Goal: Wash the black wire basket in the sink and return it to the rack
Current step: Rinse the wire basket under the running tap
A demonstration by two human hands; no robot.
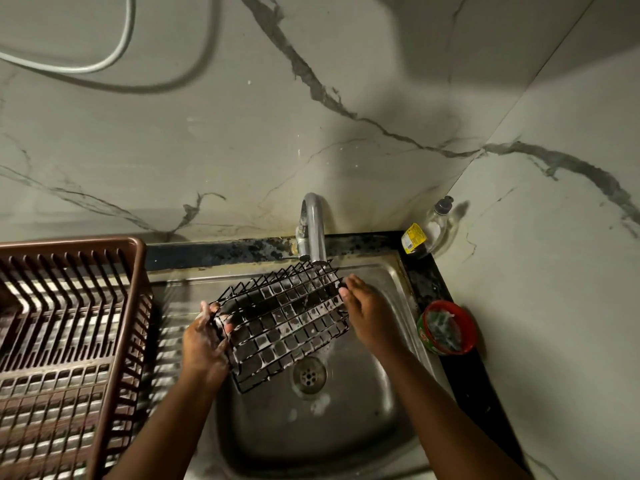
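Black wire basket (282,322), soapy, sits tilted above the steel sink (377,271), just under the tap (313,230). We grip its left end with our left hand (204,344), fingers curled through the wires; our right hand (367,311) touches the far end with fingers straight and close together. Suds could let it slip and drop into the sink. Brown rack (69,334) waits to the left.
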